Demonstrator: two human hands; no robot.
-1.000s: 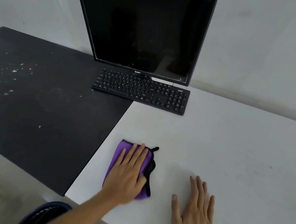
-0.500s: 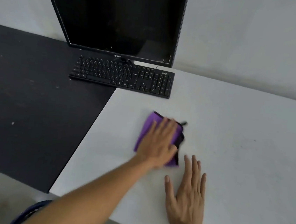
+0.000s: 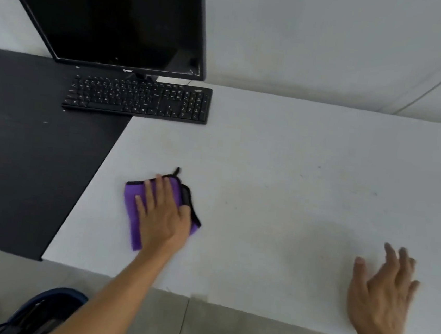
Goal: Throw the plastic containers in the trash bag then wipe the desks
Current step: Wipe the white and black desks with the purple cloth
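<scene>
Two desks stand edge to edge: one matte black desk [image 3: 24, 159] flecked with pale specks, one smooth white desk [image 3: 296, 161] with a few faint marks. One purple cloth [image 3: 132, 212], soft, folded to a rough rectangle with black trim and a small black loop, lies on the white desk near the seam between the two. The left hand [image 3: 164, 215] presses flat on it, fingers straight and slightly spread. The right hand [image 3: 383, 290] is over the white desk's front edge, well apart from the cloth, fingers spread and blurred; I cannot tell whether it touches the surface. One flat black monitor [image 3: 107, 13] stands at the back, and one black keyboard [image 3: 139, 98] before it straddles both desks. One dark chair [image 3: 46, 309] shows over glossy floor tiles [image 3: 224, 330]
</scene>
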